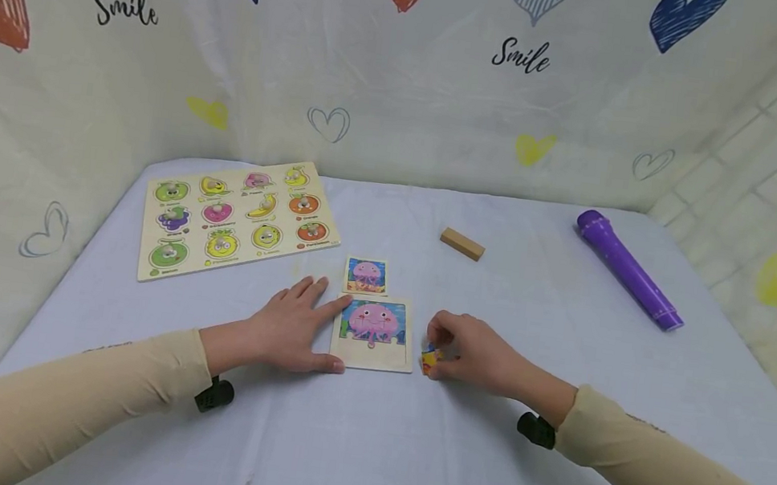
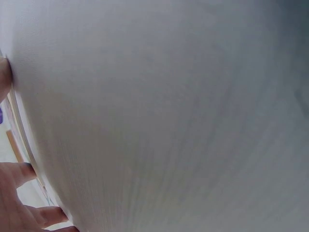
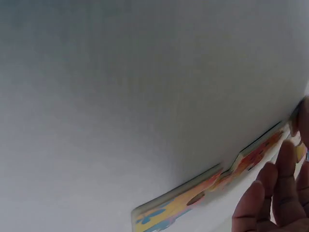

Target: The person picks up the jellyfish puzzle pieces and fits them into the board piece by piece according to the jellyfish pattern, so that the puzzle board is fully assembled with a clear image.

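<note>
Hands apart. Left hand (image 1: 286, 331), fingers spread, thumb and index at the left edge of the jellyfish puzzle board (image 1: 385, 359), centre of frame. Right hand (image 1: 483, 359) pinches a yellow-orange puzzle piece (image 1: 428, 358) just right of the board. To do it well, I'd say: board pinned, piece gripped by its rim, notches squared to the picture's edge, lowered level; tilt could snag.

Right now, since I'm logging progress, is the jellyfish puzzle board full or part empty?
Part empty: the puzzle board shows a bare surface along its lower part, while jellyfish pieces fill the upper part.
</note>
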Demonstrator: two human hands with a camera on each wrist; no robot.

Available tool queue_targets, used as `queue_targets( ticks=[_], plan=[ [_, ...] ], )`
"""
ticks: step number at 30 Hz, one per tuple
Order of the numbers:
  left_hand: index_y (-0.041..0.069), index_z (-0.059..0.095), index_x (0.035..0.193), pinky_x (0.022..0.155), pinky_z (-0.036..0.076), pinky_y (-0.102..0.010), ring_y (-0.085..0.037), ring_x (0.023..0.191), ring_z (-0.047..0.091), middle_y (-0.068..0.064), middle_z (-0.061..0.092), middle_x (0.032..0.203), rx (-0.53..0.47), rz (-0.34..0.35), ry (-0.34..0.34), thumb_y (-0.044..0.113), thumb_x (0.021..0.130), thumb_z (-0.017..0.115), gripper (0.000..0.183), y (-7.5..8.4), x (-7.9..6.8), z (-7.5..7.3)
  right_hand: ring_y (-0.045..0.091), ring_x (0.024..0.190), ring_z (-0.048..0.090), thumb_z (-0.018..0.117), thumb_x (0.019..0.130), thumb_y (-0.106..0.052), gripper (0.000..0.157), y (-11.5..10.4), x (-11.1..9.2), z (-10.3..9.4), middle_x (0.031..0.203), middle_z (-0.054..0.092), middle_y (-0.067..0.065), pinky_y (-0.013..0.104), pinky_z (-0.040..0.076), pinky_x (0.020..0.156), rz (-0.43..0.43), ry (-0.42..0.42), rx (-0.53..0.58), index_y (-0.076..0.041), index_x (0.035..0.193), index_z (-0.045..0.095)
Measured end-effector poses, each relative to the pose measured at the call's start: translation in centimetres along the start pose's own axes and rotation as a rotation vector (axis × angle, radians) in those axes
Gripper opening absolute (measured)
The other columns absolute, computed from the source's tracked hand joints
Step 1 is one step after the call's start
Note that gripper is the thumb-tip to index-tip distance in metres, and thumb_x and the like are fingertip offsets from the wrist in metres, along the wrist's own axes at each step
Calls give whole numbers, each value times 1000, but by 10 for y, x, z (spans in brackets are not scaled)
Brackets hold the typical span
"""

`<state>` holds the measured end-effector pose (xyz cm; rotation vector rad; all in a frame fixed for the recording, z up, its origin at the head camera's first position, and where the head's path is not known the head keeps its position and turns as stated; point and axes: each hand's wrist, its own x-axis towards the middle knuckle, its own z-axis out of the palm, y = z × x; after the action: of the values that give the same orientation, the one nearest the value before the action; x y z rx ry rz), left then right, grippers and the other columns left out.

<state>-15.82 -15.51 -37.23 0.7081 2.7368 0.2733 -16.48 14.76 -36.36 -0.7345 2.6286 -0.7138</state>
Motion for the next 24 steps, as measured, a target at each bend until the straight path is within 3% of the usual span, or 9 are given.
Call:
queue_targets(
  ticks=[7, 11, 14, 19, 24],
  plan=[
    [15, 31, 162, 116, 29, -69, -52, 153, 21, -29, 21, 166, -7, -5, -7, 64, 87, 69, 97, 0, -1, -1, 15, 84, 57, 74, 91, -5, 20, 0, 0, -3, 91, 64, 0, 25, 50, 65, -19, -37, 144, -14, 99, 58],
    [16, 30, 162, 116, 29, -69, -52, 153, 20, -28, 20, 166, -3, -13, -13, 63, 88, 69, 96, -1, -1, -1, 16, 80, 60, 72, 95, -9, 11, -5, 8, -6, 89, 67, 3, 26, 50, 66, 38, -51, 275, -10, 104, 66],
    [17, 30, 162, 116, 29, -69, -52, 153, 20, -28, 20, 166, -3, -15, -11, 64, 87, 69, 97, -1, -1, 0, 15, 78, 61, 74, 94, -15, 13, -12, 16, -6, 86, 70, 2, 26, 48, 68, 85, -59, 341, -6, 103, 70],
    [18, 29, 163, 117, 29, -69, -51, 154, 19, -27, 19, 167, -5, -17, -13, 65, 87, 68, 97, -2, 0, 0, 14, 73, 57, 77, 92, -19, 14, -27, 29, 2, 80, 71, -1, 25, 44, 63, 126, -61, 356, -7, 95, 73],
    [18, 30, 163, 116, 29, -69, -51, 153, 20, -27, 20, 167, -9, -13, -4, 66, 87, 68, 97, -2, -1, 0, 13, 77, 58, 79, 91, -19, 12, -43, 43, 13, 79, 71, 0, 25, 45, 66, 142, -45, 321, -8, 91, 73]
  ],
)
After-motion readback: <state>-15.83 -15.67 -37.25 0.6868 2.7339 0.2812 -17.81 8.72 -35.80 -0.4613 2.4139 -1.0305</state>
